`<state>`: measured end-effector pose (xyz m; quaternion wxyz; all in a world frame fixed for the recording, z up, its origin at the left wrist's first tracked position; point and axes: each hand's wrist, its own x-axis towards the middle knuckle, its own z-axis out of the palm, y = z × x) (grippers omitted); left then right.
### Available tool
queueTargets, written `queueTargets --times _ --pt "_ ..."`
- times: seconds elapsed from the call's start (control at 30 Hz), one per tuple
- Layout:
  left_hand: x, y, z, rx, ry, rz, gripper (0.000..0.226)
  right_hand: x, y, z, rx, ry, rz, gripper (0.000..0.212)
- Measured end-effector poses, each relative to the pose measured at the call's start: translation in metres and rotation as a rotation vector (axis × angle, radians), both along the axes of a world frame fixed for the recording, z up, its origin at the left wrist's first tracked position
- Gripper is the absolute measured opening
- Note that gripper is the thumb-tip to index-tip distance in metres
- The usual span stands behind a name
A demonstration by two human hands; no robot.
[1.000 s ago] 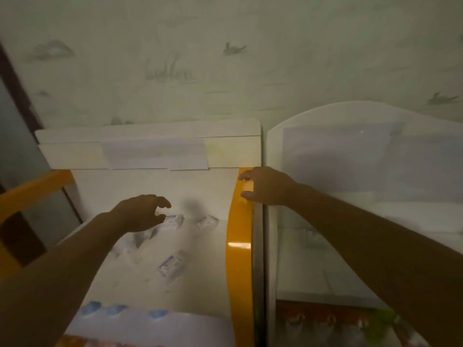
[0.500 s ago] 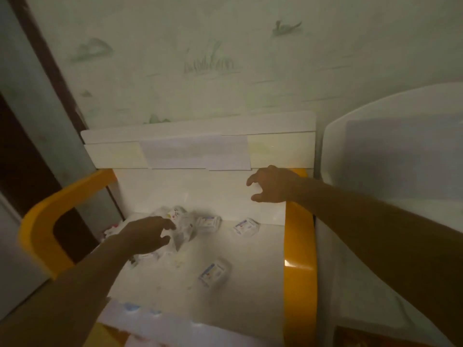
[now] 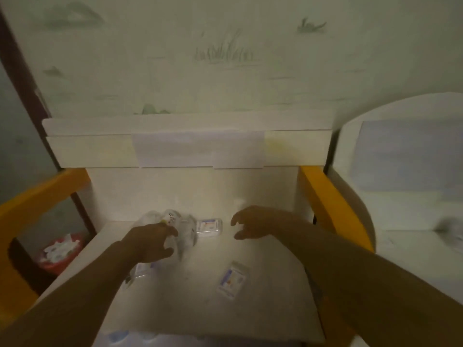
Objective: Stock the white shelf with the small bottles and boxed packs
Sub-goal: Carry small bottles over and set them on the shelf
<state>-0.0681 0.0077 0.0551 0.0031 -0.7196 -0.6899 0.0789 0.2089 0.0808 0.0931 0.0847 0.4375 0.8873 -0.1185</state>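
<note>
Both hands have dropped toward the white shelf (image 3: 263,296) since the earlier frame; the right one has left the yellow side rail (image 3: 325,204).

Left hand (image 3: 150,242) curls around a crumpled clear bag (image 3: 180,229) at the shelf's back left, fingers partly closed on it. Right hand (image 3: 253,222) hovers spread and empty, just right of a boxed pack (image 3: 209,227) by the shelf's back wall. Another boxed pack (image 3: 233,280) lies nearer the shelf's front edge, well apart from both hands.

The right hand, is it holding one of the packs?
No, the right hand hovers empty with fingers spread above the white shelf, beside the pack at the back.
</note>
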Motion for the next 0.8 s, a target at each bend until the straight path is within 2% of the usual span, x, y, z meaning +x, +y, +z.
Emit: queueTargets --times 0.17,0.37,0.53,0.63,0.8 --pt "-0.026 0.002 -0.023 -0.072 -0.105 -0.046 0.073 -0.011 -0.027 -0.052 -0.174 -0.003 -0.144 0.063" --pt "-0.034 -0.003 -0.033 0.037 -0.261 -0.079 0.073 -0.026 -0.056 -0.087 -0.316 -0.013 -0.189 0.11" --pt "-0.035 -0.001 -0.025 0.06 -0.462 -0.123 0.073 -0.034 -0.07 -0.098 -0.187 -0.061 -0.188 0.096" --pt "-0.03 0.001 -0.015 0.04 -0.539 -0.199 0.072 -0.036 -0.071 -0.091 -0.134 -0.063 -0.174 0.095" --pt "-0.018 0.014 0.029 0.082 -0.526 -0.29 0.066 -0.025 -0.055 -0.032 -0.002 -0.045 -0.186 0.094"
